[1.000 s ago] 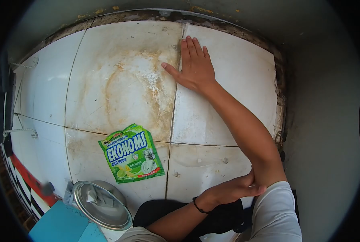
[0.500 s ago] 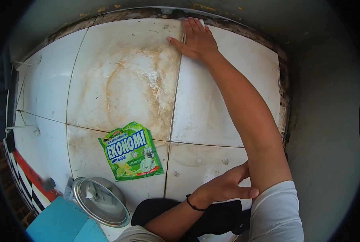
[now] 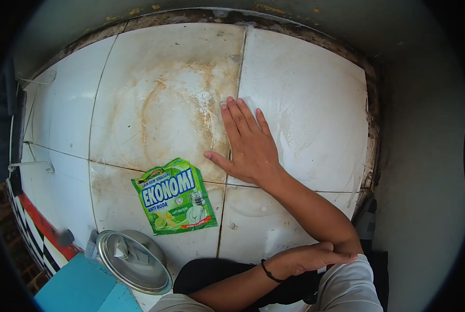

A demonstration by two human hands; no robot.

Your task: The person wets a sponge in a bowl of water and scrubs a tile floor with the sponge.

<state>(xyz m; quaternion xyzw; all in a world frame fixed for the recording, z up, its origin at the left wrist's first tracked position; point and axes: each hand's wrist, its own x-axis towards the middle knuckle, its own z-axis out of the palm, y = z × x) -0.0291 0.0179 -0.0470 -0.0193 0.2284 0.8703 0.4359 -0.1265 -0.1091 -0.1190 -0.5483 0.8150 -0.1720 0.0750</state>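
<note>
My right hand (image 3: 250,140) lies flat on the stained white floor tiles (image 3: 315,109), its fingers stretched out and its thumb apart. Under the fingertips shows the edge of a thin, pale, translucent piece (image 3: 249,102) that I cannot make out; the palm covers the rest. My left hand (image 3: 308,260), with a black band on its wrist, is closed round my right arm near the elbow, just by the white sleeve; some of its fingers are hidden. A green Ekonomi cleaning-cream packet (image 3: 177,200) lies on the tiles left of my right forearm.
A round metal bowl (image 3: 133,265) stands at the lower left, with a whitish thing in it. Beside it are a brush (image 3: 92,244) and a turquoise surface (image 3: 81,286). Dark, grimy edging runs along the grey wall (image 3: 414,135). White rope (image 3: 34,165) hangs at the left.
My right hand has slid from the far edge of the tiles back toward me, with wet streaks now showing on the right tile. My left hand has moved slightly right and down with the arm.
</note>
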